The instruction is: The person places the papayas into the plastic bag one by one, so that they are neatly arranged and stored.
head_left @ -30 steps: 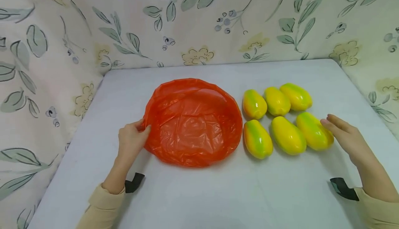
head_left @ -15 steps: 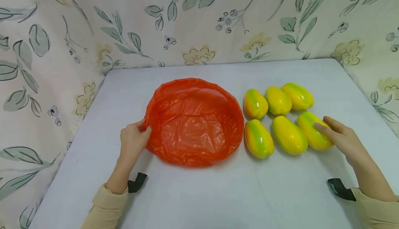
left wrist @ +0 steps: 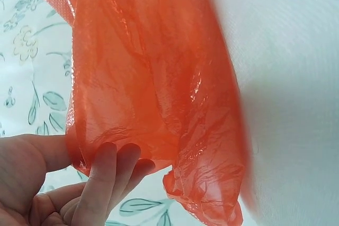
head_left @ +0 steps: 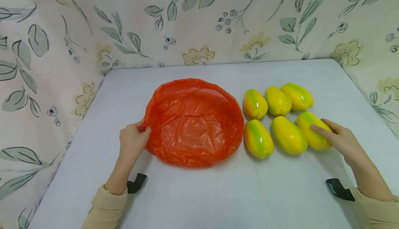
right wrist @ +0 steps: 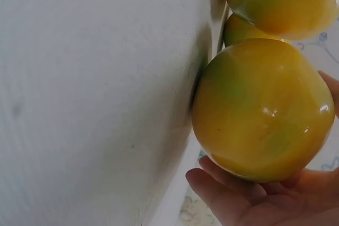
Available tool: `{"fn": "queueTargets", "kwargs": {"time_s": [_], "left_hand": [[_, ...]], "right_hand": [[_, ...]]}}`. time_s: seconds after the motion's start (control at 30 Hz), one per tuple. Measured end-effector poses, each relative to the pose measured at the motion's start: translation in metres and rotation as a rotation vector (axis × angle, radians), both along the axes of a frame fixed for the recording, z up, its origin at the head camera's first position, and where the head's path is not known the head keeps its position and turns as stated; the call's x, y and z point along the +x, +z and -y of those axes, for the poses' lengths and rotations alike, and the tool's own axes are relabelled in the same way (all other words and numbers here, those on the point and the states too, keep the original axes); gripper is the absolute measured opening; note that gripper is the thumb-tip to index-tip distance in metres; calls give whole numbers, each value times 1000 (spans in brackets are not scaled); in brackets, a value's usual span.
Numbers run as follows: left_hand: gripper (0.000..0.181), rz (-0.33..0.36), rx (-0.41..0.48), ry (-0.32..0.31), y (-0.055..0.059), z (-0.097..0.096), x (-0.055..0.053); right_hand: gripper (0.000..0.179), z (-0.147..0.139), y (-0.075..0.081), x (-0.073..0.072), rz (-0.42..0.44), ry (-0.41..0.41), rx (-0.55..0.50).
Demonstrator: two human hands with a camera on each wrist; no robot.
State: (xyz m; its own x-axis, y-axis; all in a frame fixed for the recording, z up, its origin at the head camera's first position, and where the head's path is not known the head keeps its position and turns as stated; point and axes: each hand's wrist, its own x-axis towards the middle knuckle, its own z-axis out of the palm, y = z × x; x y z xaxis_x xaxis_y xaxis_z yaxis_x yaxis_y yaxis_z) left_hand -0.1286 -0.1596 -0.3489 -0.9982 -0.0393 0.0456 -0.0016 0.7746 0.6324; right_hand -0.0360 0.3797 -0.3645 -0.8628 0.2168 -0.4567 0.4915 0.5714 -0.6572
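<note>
A thin red plastic bag [head_left: 199, 132] lies with its mouth spread wide on the table. My left hand [head_left: 132, 139] pinches the bag's left rim between thumb and fingers; the left wrist view shows the film [left wrist: 132, 78] caught there. At the right, my right hand [head_left: 346, 140] holds the nearest right-hand papaya [head_left: 313, 132], glossy yellow with green streaks. Its thumb lies over the top and its fingers go round the far side. In the right wrist view, the fingers [right wrist: 222, 194] curve along the papaya's side. The fruit still rests on the table.
Several more papayas stand close together in two rows: a front-left one [head_left: 258, 139], a front-middle one [head_left: 289, 135], and back ones [head_left: 255, 104] behind. All lie right of the bag on a white-covered table [head_left: 218, 197]. Floral cloth [head_left: 199, 21] hangs behind.
My right hand has moved left onto the front right papaya, its thumb now over the fruit and its fingers around it. The left hand keeps its place on the bag's rim.
</note>
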Motion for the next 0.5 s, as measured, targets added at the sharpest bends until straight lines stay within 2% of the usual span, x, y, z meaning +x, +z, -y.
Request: {"fn": "queueTargets", "kwargs": {"time_s": [0.5], "left_hand": [[42, 22, 7, 0, 0, 1, 2]], "right_hand": [[90, -1, 2, 1, 44, -42, 11]]}}
